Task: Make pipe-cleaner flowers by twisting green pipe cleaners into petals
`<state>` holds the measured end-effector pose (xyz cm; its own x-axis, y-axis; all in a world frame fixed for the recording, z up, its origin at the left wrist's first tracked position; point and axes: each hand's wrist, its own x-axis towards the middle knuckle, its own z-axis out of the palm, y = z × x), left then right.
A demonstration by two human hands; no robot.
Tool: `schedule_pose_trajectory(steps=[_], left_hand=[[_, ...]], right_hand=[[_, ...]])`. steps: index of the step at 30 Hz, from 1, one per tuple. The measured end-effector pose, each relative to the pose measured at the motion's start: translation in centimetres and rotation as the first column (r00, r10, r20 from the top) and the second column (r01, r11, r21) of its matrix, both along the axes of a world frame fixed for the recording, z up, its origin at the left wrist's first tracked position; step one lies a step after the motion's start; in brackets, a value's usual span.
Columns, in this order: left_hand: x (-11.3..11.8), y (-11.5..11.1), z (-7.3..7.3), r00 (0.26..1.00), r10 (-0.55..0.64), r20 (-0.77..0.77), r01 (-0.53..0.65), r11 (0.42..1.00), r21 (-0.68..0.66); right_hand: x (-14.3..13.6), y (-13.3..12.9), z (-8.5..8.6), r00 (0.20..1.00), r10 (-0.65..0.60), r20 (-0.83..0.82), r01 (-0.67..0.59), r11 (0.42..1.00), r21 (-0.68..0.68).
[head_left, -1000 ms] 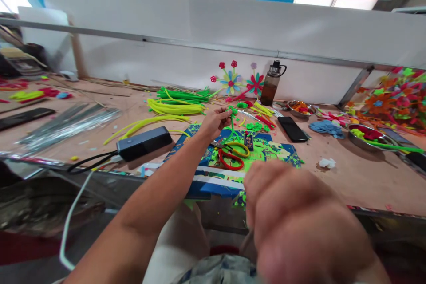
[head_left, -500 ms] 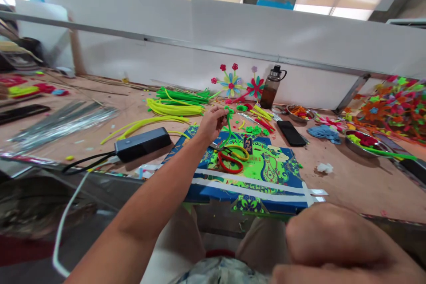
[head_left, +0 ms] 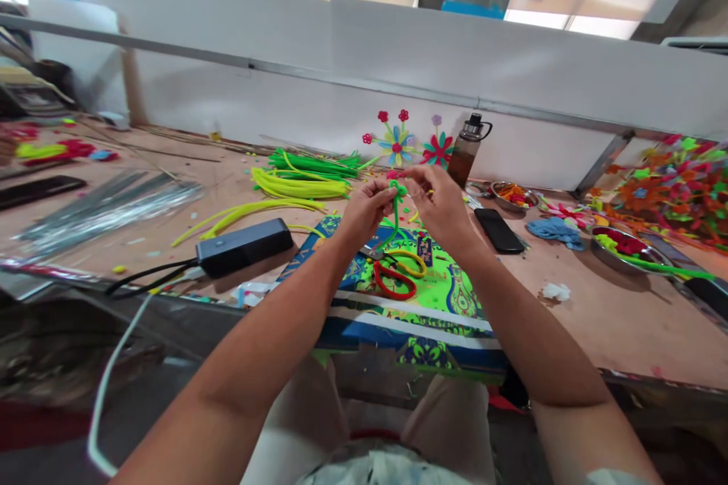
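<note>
My left hand (head_left: 369, 206) pinches a green pipe cleaner (head_left: 396, 201) between thumb and fingertips. Its top is bent into small loops, and a straight tail hangs below. My right hand (head_left: 440, 203) meets it from the other side, fingertips closed at the loops; how they grip is partly hidden. Under my hands, scissors (head_left: 395, 279) with red and yellow handles lie on a blue and green printed board (head_left: 364, 322). Yellow pipe cleaners (head_left: 301, 185) and a green bundle (head_left: 315, 164) lie behind my left hand.
A dark bottle (head_left: 467, 148) stands near finished pipe-cleaner flowers (head_left: 396, 145) at the back. Right of the board lie a phone (head_left: 499, 230), a blue cloth (head_left: 554, 231) and a metal bowl (head_left: 626, 261). A black power bank-like box (head_left: 244, 246) with cables sits on the left.
My right hand has come up from the lower right, near the camera, to the green pipe cleaner. My left hand stays in nearly the same place, still holding it.
</note>
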<state>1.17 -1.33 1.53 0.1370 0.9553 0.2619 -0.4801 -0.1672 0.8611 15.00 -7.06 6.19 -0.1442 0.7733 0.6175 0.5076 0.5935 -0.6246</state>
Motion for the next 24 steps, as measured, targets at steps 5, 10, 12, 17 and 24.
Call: schedule_pose_trajectory(steps=[5,10,12,17,24], left_hand=[[0.4,-0.2,-0.6,0.997,0.019,-0.075,-0.008,0.991,0.133],[0.5,-0.5,-0.5,0.949,0.118,-0.292,-0.051,0.972,0.228],[0.5,-0.7,-0.5,0.908,0.173,-0.382,-0.066,0.958,0.277],[0.7,-0.8,-0.9,0.814,0.353,-0.462,-0.138,0.889,0.436],[1.1,-0.4,-1.4,0.958,-0.055,-0.281,0.078,0.994,0.071]], right_hand=[[1.4,2.7,-2.3,0.999,-0.033,-0.018,0.032,0.998,-0.06],[1.7,2.9,-3.1,0.995,-0.066,-0.074,0.052,0.983,-0.174],[1.8,3.0,-2.9,0.991,-0.105,-0.088,0.081,0.968,-0.237],[1.9,3.1,-2.9,0.982,-0.16,-0.098,0.11,0.914,-0.39],[2.1,3.5,-3.7,0.966,-0.064,-0.251,-0.028,0.938,-0.345]])
